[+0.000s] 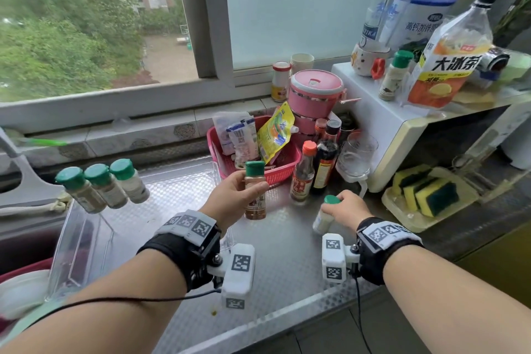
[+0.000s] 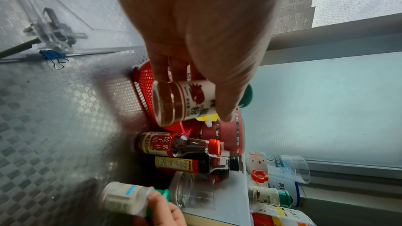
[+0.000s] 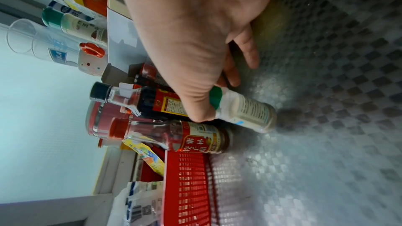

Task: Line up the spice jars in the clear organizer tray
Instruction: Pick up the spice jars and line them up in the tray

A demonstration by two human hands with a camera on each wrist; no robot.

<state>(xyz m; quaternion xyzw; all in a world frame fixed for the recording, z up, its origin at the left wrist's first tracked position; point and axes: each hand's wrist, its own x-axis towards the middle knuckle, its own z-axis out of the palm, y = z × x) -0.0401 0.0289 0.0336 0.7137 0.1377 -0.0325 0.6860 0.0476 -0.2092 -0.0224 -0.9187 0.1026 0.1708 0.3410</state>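
Observation:
My left hand (image 1: 234, 194) grips a green-capped jar of brown spice (image 1: 255, 197), lifted above the counter just right of the clear organizer tray (image 1: 86, 241); the same brown jar (image 2: 182, 100) shows in the left wrist view. Three green-capped jars (image 1: 102, 184) stand in a row at the tray's far left end. My right hand (image 1: 346, 207) holds a pale green-capped jar (image 1: 323, 220) by its cap, tilted on the counter. The pale jar (image 3: 245, 111) leans under my fingers in the right wrist view. One more green-capped jar (image 1: 393, 77) stands on the microwave.
A red basket (image 1: 283, 165) of sachets, a vinegar bottle (image 1: 303, 172), a dark sauce bottle (image 1: 326, 158) and a glass (image 1: 356, 156) crowd the counter behind my hands. A white microwave (image 1: 382, 123) carries bottles. Sponges (image 1: 425, 191) lie at the right, a sink at the left.

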